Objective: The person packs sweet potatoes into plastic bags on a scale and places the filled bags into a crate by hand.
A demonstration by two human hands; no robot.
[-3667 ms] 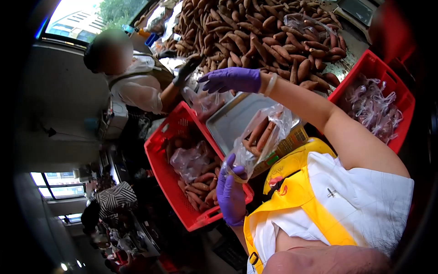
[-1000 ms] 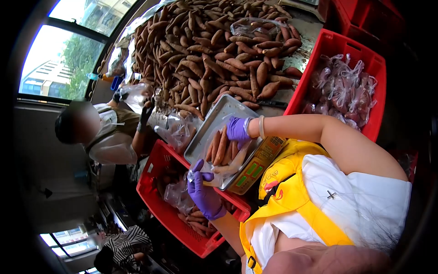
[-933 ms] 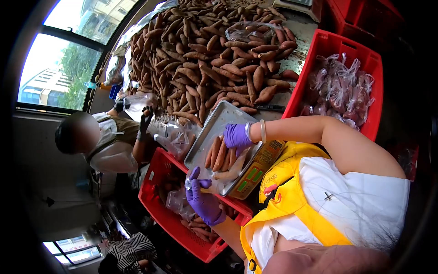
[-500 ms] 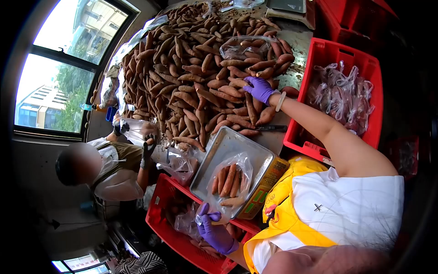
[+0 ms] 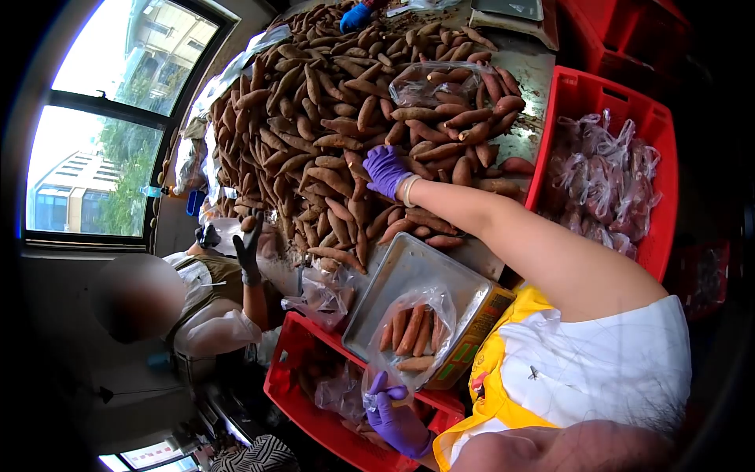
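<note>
My left hand (image 5: 395,409), in a purple glove, pinches the edge of a clear plastic bag (image 5: 384,358). Several sweet potatoes (image 5: 413,330) lie in this bag, which rests on the metal tray of a scale (image 5: 376,303). My right hand (image 5: 385,171), also purple-gloved, reaches over the big pile of sweet potatoes (image 5: 314,118). Its fingers are slightly apart and touch the pile, with nothing visibly held.
A red crate (image 5: 668,204) of filled bags stands at the right, another (image 5: 287,370) below the scale. At the left, a person (image 5: 216,295) in dark gloves holds a bag. A blue-gloved hand (image 5: 355,17) is at the top. A second scale (image 5: 511,9) stands at the back.
My right hand has left the bag on the scale and moved over the pile, lately shifting left across it. My left hand still holds the bag. A blue-gloved hand has appeared at the top.
</note>
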